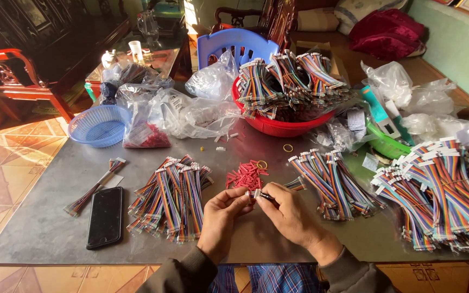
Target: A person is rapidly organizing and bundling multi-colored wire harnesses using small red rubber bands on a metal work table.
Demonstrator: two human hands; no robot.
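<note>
Right now I see both hands pinching one rainbow ribbon cable (286, 188): left hand (222, 212) at its white connector end, right hand (290, 215) beside it, cable running rightward above the grey surface (44, 228).

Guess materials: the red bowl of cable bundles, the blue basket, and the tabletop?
Red bowl: likely moulded plastic, its smooth rim glossy and uniform in colour. Blue basket: plastic too, with a fine moulded mesh wall. Tabletop: probably sheet metal or a grey laminate; its dull sheen and faint reflections leave it open.
</note>
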